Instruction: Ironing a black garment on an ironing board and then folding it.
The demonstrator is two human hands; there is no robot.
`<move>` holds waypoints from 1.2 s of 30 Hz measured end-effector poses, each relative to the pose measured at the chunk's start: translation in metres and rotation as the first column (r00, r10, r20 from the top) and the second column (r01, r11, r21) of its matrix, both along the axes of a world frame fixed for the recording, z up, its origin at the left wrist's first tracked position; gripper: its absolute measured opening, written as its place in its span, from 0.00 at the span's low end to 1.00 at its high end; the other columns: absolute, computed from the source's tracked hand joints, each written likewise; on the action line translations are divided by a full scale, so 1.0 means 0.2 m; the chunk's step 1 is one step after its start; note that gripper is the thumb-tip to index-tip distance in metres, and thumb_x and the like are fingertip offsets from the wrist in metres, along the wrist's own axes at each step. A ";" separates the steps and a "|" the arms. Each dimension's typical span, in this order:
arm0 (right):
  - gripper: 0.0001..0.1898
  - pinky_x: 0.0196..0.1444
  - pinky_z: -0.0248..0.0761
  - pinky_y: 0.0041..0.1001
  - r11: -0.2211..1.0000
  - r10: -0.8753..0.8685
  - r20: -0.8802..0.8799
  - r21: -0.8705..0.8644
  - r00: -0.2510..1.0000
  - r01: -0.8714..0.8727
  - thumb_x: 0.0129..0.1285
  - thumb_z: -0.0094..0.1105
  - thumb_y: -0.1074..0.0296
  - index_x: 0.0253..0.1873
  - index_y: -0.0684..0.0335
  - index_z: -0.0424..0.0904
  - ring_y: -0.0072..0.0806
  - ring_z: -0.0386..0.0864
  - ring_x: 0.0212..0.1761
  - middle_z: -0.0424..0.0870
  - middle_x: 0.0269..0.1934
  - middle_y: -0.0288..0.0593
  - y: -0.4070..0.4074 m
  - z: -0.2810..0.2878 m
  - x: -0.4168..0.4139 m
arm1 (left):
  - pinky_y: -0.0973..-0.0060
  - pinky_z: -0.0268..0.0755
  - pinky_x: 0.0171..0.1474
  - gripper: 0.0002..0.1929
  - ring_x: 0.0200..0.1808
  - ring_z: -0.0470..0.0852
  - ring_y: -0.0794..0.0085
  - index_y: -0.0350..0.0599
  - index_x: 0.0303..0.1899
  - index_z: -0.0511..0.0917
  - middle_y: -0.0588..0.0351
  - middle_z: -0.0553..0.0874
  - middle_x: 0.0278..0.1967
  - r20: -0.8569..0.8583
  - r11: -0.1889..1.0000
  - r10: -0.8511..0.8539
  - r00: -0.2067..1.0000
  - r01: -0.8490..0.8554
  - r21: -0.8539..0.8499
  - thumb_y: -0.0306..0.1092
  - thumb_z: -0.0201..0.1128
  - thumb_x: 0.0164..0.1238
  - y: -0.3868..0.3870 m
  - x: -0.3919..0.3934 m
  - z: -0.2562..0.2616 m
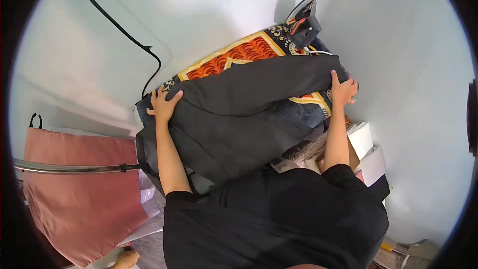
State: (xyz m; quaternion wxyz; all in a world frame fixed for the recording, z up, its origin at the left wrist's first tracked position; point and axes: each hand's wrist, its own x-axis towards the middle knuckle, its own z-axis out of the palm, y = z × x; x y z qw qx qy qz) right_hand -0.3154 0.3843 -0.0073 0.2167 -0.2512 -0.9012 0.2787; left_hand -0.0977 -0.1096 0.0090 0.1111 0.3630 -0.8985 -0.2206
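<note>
A dark grey jacket lies over an ironing surface covered with a patterned orange, yellow and navy cloth. One of its sleeves stretches across to the right. My left hand rests with fingers spread at the shoulder end of that sleeve. At the cuff end is my right hand, its thumb on top of the fabric and its fingers past the edge; whether they pinch the cloth cannot be told. An electric iron stands on its heel at the far right corner, beyond the sleeve, its soleplate towards the wall.
Pink fabric hangs at the left, by a metal rail. A black cable runs down the wall to the surface's left end. Folded white cloths are piled below my right forearm. Pale walls stand close behind and to the right.
</note>
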 end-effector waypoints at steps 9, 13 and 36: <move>0.21 0.62 0.42 0.58 0.947 0.322 -0.374 0.150 0.870 -0.286 0.60 0.57 0.43 0.42 0.56 0.83 0.37 0.64 0.63 0.76 0.53 0.35 0.18 0.21 -0.16 | 0.33 0.29 0.62 0.35 0.73 0.52 0.62 0.44 0.47 0.82 0.60 0.67 0.68 -0.209 0.946 0.280 0.937 -0.307 -0.108 0.66 0.67 0.45 0.02 0.08 -0.08; 0.19 0.61 0.38 0.66 0.968 0.224 -0.161 0.155 0.961 -0.199 0.60 0.55 0.43 0.41 0.53 0.83 0.38 0.63 0.64 0.76 0.54 0.37 0.15 0.28 -0.25 | 0.31 0.30 0.62 0.34 0.73 0.51 0.60 0.49 0.48 0.81 0.60 0.62 0.71 -0.042 0.943 0.292 0.956 -0.294 -0.155 0.66 0.67 0.46 0.06 0.03 -0.07; 0.18 0.54 0.58 0.60 0.908 0.409 0.000 -0.102 0.913 -0.406 0.47 0.66 0.47 0.32 0.57 0.86 0.42 0.76 0.51 0.83 0.40 0.49 0.42 -0.06 -0.01 | 0.31 0.38 0.63 0.41 0.74 0.47 0.53 0.47 0.68 0.60 0.44 0.55 0.71 0.150 0.766 -0.569 0.808 0.588 -0.259 0.59 0.58 0.57 1.21 -0.12 0.05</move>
